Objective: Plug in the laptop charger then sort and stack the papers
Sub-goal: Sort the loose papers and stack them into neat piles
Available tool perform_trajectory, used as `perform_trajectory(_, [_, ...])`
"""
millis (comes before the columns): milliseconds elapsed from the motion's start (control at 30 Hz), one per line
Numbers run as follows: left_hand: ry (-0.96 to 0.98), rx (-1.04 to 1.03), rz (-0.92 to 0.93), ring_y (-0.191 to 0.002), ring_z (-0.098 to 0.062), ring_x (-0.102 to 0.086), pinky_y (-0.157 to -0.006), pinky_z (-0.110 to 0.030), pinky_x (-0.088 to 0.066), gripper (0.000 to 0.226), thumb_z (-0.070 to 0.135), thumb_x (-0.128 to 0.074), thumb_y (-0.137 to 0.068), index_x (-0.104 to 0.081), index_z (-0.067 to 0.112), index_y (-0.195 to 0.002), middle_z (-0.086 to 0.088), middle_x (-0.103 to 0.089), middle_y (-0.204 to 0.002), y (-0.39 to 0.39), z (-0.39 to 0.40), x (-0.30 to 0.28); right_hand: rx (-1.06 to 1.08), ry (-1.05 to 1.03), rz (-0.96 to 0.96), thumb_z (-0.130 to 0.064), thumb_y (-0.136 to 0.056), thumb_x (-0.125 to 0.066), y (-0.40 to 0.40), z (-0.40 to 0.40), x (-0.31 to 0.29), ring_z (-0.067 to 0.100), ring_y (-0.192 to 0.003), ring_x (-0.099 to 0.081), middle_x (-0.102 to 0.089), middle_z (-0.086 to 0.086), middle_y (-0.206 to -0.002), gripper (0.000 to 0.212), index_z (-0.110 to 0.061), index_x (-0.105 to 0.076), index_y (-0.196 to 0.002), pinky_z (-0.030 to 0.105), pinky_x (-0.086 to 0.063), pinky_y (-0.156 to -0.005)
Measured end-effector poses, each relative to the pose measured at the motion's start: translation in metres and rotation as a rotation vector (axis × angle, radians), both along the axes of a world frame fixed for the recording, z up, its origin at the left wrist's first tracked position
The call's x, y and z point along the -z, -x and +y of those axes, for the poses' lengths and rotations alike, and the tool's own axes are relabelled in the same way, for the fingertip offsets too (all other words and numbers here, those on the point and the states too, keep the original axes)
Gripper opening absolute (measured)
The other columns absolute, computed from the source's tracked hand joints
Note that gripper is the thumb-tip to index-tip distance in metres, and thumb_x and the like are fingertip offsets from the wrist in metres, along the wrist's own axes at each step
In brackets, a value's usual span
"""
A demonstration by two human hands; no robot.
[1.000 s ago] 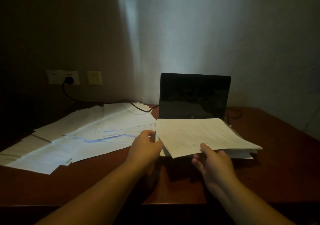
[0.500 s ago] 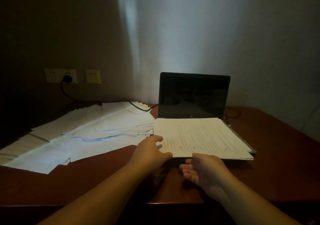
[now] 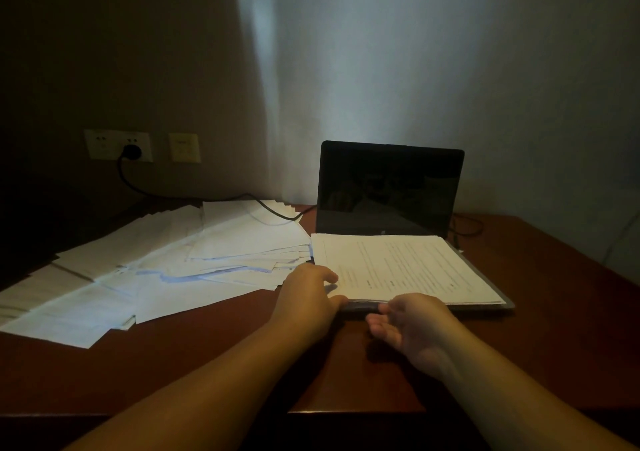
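The stack (image 3: 401, 267) now lies flat on the laptop (image 3: 389, 187), and my right hand (image 3: 412, 329) is off it, palm up beside my left hand (image 3: 308, 298).

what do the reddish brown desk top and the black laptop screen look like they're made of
The reddish brown desk top looks like varnished wood or a wood veneer: even warm tone, soft sheen, crisp front edge. The black laptop screen looks like glossy glass or plastic, since it mirrors faint shapes; the dim light leaves either open.

Dim office desk (image 3: 519, 346): laptop (image 3: 389, 187), scattered papers (image 3: 156, 277), wall sockets (image 3: 117, 145).
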State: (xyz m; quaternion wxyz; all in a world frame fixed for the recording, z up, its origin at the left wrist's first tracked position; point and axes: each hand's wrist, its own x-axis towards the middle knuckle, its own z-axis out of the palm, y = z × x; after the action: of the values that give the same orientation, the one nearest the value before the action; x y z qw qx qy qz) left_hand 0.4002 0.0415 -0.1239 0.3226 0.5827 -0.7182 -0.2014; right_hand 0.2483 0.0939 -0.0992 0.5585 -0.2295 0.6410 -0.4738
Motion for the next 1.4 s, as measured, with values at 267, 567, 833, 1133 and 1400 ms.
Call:
perform_trajectory(267, [0.044,0.075,-0.177,-0.112,-0.01,-0.05,-0.089,-0.017,-0.034,0.037,0.042,-0.067,-0.092,-0.067,0.022,-0.124,0.004,-0.054,-0.131,-0.004,-0.004,0.004,-0.022,-0.025,-0.029,-0.009,-0.101,-0.048,-0.007,0.004,-0.013,0.034,-0.098,-0.068,-0.063,0.024,-0.099,0.016,-0.004,-0.05,-0.086,0.038,-0.059,-0.084])
perform_trajectory(567, [0.111,0.045,-0.228,-0.107,-0.01,-0.055,-0.094,-0.027,-0.051,0.032,0.04,-0.061,-0.095,-0.062,0.031,-0.126,0.008,-0.051,-0.134,-0.046,-0.01,-0.007,-0.367,0.177,0.241,-0.022,-0.098,-0.058,-0.047,-0.006,-0.012,0.022,-0.056,-0.061,-0.068,0.013,-0.074,0.018,-0.006,-0.065,-0.103,0.028,-0.051,-0.051])
perform_trajectory(833, [0.099,-0.143,-0.279,-0.109,-0.015,-0.061,-0.095,-0.025,-0.049,0.036,0.041,-0.063,-0.095,-0.061,0.031,-0.129,0.006,-0.049,-0.142,-0.107,-0.04,-0.018,-0.448,0.323,0.427,-0.016,-0.099,-0.054,-0.096,-0.066,-0.024,0.021,-0.062,-0.064,-0.068,0.011,-0.097,0.012,-0.019,-0.066,-0.103,0.025,-0.05,-0.05])
perform_trajectory(1133, [0.165,-0.26,-0.348,-0.121,-0.013,-0.053,-0.097,-0.025,-0.044,0.037,0.042,-0.06,-0.095,-0.059,0.033,-0.131,0.008,-0.048,-0.143,-0.15,-0.089,-0.015,-0.551,0.402,0.616,-0.017,-0.097,-0.058,-0.128,-0.147,-0.025,0.025,-0.069,-0.073,-0.063,0.003,-0.093,0.014,-0.027,-0.061,-0.105,0.027,-0.054,-0.055])
perform_trajectory(1400, [0.163,-0.269,-0.395,-0.121,-0.012,-0.052,-0.094,-0.023,-0.045,0.04,0.043,-0.06,-0.095,-0.057,0.035,-0.135,0.008,-0.044,-0.146,-0.154,-0.123,-0.008,-0.608,0.691,0.954,-0.022,-0.097,-0.059,-0.137,-0.207,-0.012,0.013,-0.117,-0.055,-0.053,-0.008,-0.136,0.031,-0.034,-0.056,-0.125,0.032,-0.054,-0.092])
